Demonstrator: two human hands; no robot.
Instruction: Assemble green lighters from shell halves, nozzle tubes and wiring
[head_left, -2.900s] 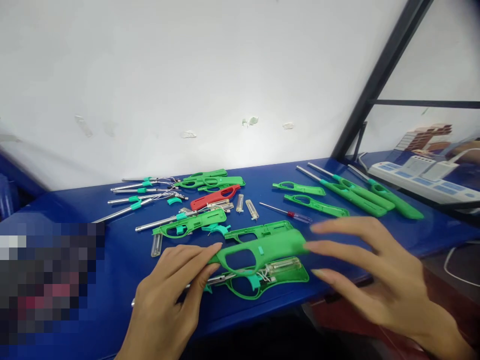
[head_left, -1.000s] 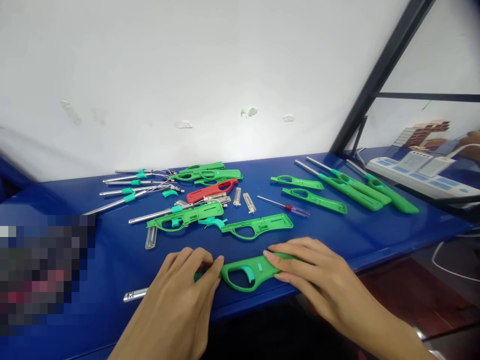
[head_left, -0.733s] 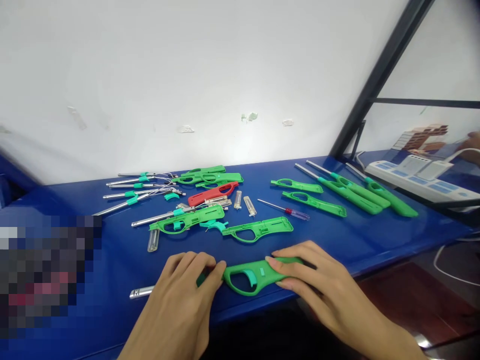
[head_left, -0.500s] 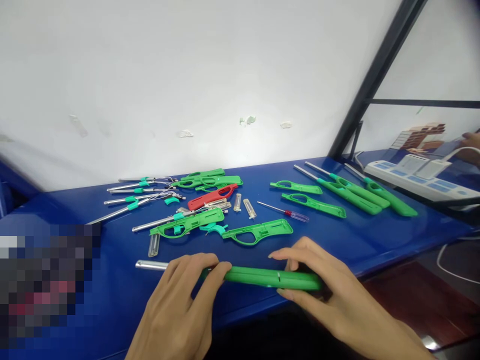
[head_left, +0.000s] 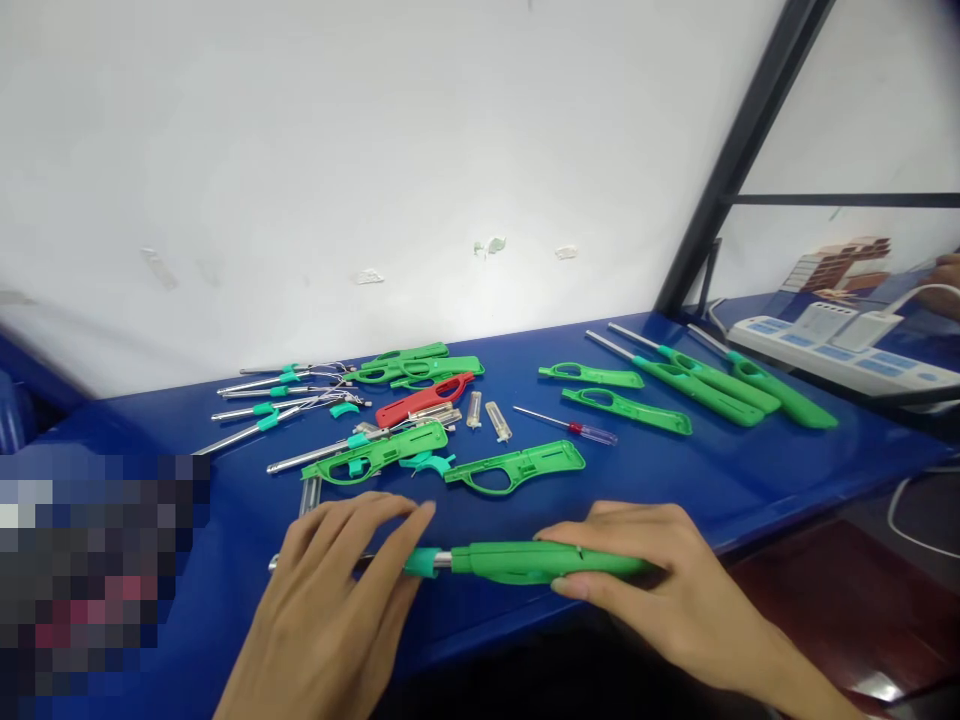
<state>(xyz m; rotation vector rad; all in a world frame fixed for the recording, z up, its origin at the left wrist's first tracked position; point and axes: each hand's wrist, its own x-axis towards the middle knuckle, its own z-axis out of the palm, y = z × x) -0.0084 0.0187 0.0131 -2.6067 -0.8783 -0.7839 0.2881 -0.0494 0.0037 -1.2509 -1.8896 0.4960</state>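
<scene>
A green long-nosed lighter (head_left: 525,561) lies edge-up at the near edge of the blue table (head_left: 675,480), its metal tube pointing left. My right hand (head_left: 652,580) is wrapped round the green handle from the right, thumb underneath. My left hand (head_left: 337,590) rests over the metal tube, its fingertips touching the teal collar where tube meets handle. Just beyond lies an empty green shell half (head_left: 514,467) and a partly filled green shell (head_left: 375,455) with a tube.
Further back lie a red shell (head_left: 424,396), metal tubes with teal collars (head_left: 277,395), small clear tanks (head_left: 484,412), a red-handled screwdriver (head_left: 570,427), green shell halves (head_left: 622,395) and finished green lighters (head_left: 720,385). A white power strip (head_left: 832,350) sits at right.
The green shell halves were pressed together over the lighter's insides. The joined lighter was then turned from flat onto its edge and has slid slightly right; my left hand has moved onto the tube.
</scene>
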